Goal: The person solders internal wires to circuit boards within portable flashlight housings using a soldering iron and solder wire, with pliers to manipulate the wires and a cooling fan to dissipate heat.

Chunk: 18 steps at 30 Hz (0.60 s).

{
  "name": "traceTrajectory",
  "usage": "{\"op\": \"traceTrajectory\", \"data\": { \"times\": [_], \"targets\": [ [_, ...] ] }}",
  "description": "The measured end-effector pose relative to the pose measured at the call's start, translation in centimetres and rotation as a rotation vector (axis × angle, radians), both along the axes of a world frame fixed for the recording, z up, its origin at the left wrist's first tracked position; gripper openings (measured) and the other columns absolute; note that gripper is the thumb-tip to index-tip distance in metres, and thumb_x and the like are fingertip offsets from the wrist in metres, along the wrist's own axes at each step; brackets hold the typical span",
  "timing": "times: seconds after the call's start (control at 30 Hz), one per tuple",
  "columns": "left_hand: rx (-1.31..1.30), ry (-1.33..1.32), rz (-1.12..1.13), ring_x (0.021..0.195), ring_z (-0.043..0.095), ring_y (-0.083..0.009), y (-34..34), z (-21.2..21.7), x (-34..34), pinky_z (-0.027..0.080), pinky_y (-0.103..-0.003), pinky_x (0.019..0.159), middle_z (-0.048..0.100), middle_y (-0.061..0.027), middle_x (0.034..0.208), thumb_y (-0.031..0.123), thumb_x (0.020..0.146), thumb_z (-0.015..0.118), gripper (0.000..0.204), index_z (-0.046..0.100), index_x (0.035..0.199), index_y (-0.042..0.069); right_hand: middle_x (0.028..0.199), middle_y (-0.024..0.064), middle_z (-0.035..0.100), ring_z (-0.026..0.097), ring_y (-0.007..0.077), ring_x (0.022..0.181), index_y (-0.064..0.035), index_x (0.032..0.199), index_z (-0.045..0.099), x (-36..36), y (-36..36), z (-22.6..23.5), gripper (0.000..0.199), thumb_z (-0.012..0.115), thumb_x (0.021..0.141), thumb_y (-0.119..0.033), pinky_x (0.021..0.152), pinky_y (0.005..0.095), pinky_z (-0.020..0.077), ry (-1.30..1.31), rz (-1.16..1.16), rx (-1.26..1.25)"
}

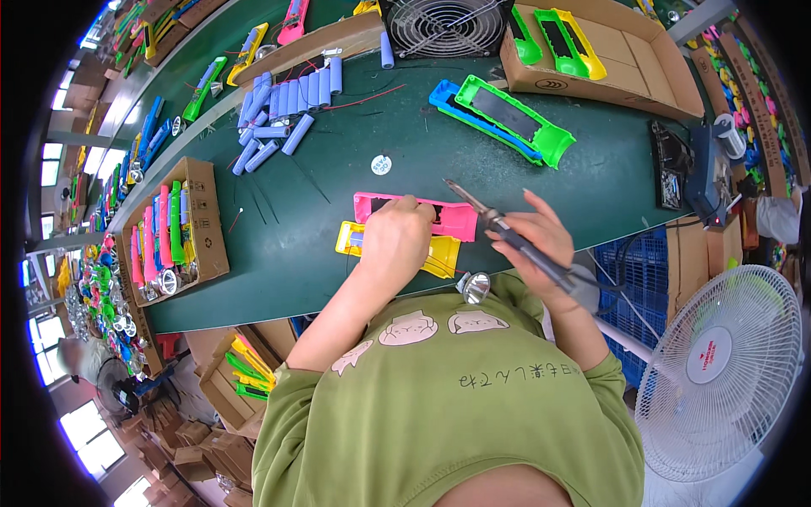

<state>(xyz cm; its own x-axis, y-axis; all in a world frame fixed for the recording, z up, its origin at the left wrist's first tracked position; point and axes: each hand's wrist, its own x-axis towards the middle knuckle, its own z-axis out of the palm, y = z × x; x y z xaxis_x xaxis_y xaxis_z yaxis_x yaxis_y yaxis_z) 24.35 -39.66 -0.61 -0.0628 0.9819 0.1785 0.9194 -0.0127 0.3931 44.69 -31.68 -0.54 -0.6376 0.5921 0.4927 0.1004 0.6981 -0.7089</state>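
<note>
My right hand (536, 237) grips a soldering iron (528, 248), its metal tip angled up and left above the table. My left hand (397, 232) is bunched over a pink plastic casing (459, 221), fingertips down at its dark inside; what they pinch is hidden. Just below the pink piece lies a yellow casing (442, 258) with a blue cylindrical battery cell (357, 240) in it, partly covered by my left hand. A shiny lamp reflector (476, 288) rests at the table edge against my shirt. Beyond my hands lies a round white sticker-like disc (382, 165).
Blue battery cells (291, 97) with wires lie at the far left. Green and blue casings (507, 118) lie beyond my right hand. A black fan (448, 27) and cardboard box (608, 80) stand behind. A box of casings (207, 215) sits left; a white fan (718, 372) stands right.
</note>
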Motion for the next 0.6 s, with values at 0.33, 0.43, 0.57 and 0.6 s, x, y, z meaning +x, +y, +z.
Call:
{"op": "traceTrajectory", "data": {
  "times": [0.33,0.43,0.57,0.6],
  "targets": [
    [-0.075,-0.075,-0.033,0.060,0.058,-0.0273,0.9,0.4,-1.1,0.046,-0.036,0.056,0.057,-0.0102,0.068,0.006,0.068,0.062,0.005,0.065,0.072,0.005,0.093,0.0146,0.060,0.062,0.0175,0.077,0.0069,0.095,0.055,0.4,-0.5,-3.0,0.020,0.063,0.078,0.002,0.064,0.0280,0.0555,0.468,-0.115,-0.873],
    [-0.072,-0.083,-0.030,0.060,0.058,-0.0273,0.9,0.4,-1.0,0.046,-0.036,0.055,0.057,-0.0104,0.067,0.005,0.067,0.062,0.005,0.064,0.072,0.005,0.091,0.0136,0.061,0.063,0.0166,0.075,0.0069,0.095,0.055,-0.1,-0.7,-3.4,0.020,0.064,0.078,0.000,0.063,0.0263,0.0547,0.434,-0.143,-0.882],
    [-0.068,-0.099,-0.025,0.060,0.058,-0.0274,1.0,0.2,-1.1,0.046,-0.036,0.055,0.056,-0.0106,0.066,0.005,0.067,0.061,0.005,0.064,0.071,0.004,0.088,0.0121,0.062,0.063,0.0151,0.070,0.0068,0.094,0.056,-0.5,-1.0,-3.9,0.020,0.064,0.079,-0.002,0.061,0.0240,0.0533,0.384,-0.184,-0.882],
    [-0.067,-0.095,-0.025,0.060,0.058,-0.0277,1.0,0.2,-1.1,0.046,-0.036,0.055,0.056,-0.0107,0.067,0.005,0.067,0.061,0.005,0.064,0.071,0.004,0.087,0.0116,0.062,0.063,0.0149,0.069,0.0069,0.094,0.056,-0.6,-1.0,-4.0,0.020,0.064,0.079,-0.003,0.061,0.0235,0.0531,0.386,-0.190,-0.875]
  ]
}}
